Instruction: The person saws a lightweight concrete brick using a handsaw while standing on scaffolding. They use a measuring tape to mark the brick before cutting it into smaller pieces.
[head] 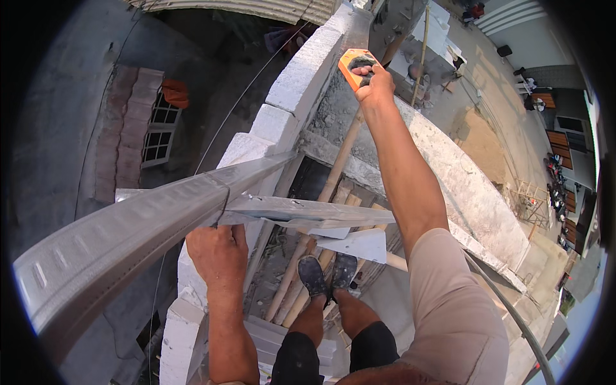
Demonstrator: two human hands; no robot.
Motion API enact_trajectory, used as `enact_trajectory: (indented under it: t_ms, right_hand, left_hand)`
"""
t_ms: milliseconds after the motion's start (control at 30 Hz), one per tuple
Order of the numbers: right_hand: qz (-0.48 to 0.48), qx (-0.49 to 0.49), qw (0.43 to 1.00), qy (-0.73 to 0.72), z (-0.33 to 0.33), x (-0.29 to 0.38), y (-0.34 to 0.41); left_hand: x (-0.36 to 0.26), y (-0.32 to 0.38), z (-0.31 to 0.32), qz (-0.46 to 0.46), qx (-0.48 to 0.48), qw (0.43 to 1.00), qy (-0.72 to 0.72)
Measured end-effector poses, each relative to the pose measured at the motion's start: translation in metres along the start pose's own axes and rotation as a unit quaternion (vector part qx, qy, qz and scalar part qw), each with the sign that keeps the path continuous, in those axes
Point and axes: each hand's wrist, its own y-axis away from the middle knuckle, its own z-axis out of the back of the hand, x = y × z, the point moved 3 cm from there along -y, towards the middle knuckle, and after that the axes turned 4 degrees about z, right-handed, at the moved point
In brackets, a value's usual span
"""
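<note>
My right hand [374, 83] is closed on the orange and black handle of a handsaw [347, 62]. The saw's blade points away at the top, beside the row of white lightweight concrete blocks [303, 67]; where its teeth rest I cannot tell. My left hand [219, 252] is closed at the underside of a long metal channel [144, 207], where a thin wire tie [226, 192] loops around the metal. A second metal channel [313, 211] crosses under the first. Whether the left fingers hold the wire or the channel is hidden.
Bamboo poles [293, 269] lie under my feet, with white block offcuts [358, 243] near them. A concrete ledge [462, 178] runs along the right. Beyond the wall on the left is a drop towards a tiled awning [127, 130]. A cable [515, 313] curves at lower right.
</note>
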Motion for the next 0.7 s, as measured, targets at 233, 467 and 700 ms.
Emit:
enact_trajectory:
  t_ms: [233,467,700]
  right_hand:
    - [0.007,0.002,1.0,-0.017,0.003,-0.017,0.012]
    - [0.007,0.01,1.0,-0.029,-0.011,-0.013,-0.01]
    - [0.042,-0.002,0.999,0.012,-0.02,0.003,-0.026]
  left_hand:
    - [0.003,0.001,0.003,0.007,0.003,1.0,0.009]
    - [0.001,-0.002,0.003,0.008,0.005,1.0,0.012]
    - [-0.003,-0.004,0.002,0.002,0.001,1.0,0.015]
